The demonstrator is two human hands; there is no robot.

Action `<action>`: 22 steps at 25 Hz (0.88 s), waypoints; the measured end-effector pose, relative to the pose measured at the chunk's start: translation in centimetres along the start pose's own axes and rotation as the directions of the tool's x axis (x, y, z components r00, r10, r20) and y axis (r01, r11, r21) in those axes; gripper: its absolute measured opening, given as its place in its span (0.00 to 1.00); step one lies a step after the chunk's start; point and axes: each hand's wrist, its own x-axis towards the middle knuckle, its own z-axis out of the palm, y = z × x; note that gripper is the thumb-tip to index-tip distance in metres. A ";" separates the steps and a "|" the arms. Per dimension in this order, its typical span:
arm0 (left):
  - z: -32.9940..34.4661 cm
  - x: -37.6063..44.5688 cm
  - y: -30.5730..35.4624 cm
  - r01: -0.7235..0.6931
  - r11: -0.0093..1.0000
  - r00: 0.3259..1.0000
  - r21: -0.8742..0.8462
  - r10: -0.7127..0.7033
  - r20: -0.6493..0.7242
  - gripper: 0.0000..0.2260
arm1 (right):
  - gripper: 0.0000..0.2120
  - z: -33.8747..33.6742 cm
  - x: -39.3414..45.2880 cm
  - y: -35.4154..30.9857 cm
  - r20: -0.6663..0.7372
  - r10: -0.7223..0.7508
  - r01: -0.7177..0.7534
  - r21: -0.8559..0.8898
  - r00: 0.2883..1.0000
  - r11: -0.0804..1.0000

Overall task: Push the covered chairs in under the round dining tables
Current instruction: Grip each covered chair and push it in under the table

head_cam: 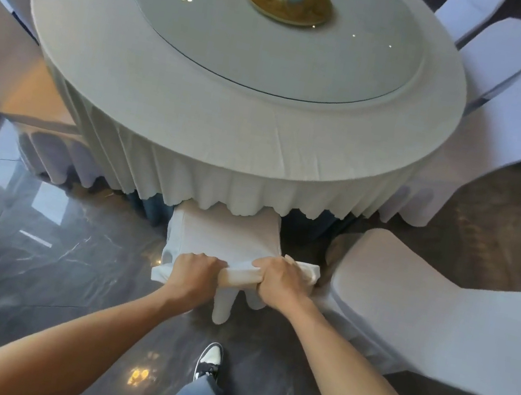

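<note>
Head view: you are gripping the top edge of the covered chair (226, 243) with both hands, the left hand (193, 272) and right hand (279, 279) curled around the backrest, bunching the loose white cover. Ahead of your grip, the seat is sitting partly under the skirt of the round bench (198, 109). Expect the fabric to be sliding over the stiff frame, so you are best clamping the rail beneath it. To the right of your grip, a second covered chair (440, 312) is standing out from the bench.
</note>
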 end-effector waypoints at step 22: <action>2.1 9.9 48.2 -0.144 0.928 0.970 -0.345 0.202 0.138 0.27 | 0.21 -9.5 -14.1 49.3 0.007 0.128 -0.128 0.058 0.992 0.990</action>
